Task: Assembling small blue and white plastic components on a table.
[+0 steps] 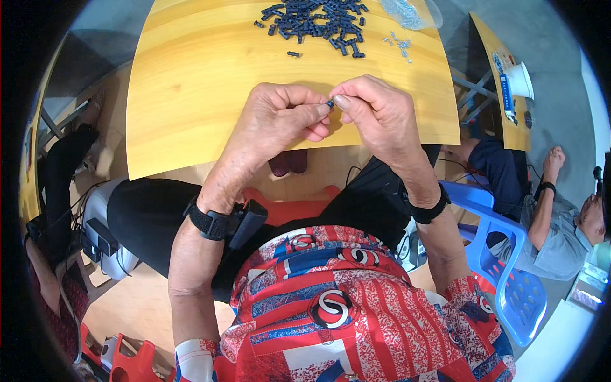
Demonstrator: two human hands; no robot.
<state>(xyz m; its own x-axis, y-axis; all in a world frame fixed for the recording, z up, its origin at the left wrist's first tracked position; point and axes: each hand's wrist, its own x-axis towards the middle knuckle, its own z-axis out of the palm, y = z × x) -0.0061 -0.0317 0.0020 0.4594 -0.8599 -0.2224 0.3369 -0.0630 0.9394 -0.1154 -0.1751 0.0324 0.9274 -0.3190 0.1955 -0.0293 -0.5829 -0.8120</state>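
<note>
"Since you're standing closer, what's in those two grips?"

"A small dark piece (pixel 330 104), right where the fingertips meet. The left grip (pixel 278 114) has it pinched between thumb and forefinger, and the right grip (pixel 383 114) is closed on its other end. Whether something tinier sits between them, I can't tell; the fingers cover it."

"And under them?"

"The near part of a yellow wooden surface (pixel 184 102). Just beyond the left grip, a single black piece (pixel 294 54) lies on its own."

"Past that?"

"A loose heap of black pieces (pixel 315 22), straight ahead of both grips. Out beyond the right grip, little silvery bits (pixel 401 44) lie scattered, and behind them there's a clear bag (pixel 407 13) with silvery contents."

"What's that white thing over there?"

"A container (pixel 522 80), well apart from the right grip, off to its right, with a blue box (pixel 506 95) just beside it."
</note>
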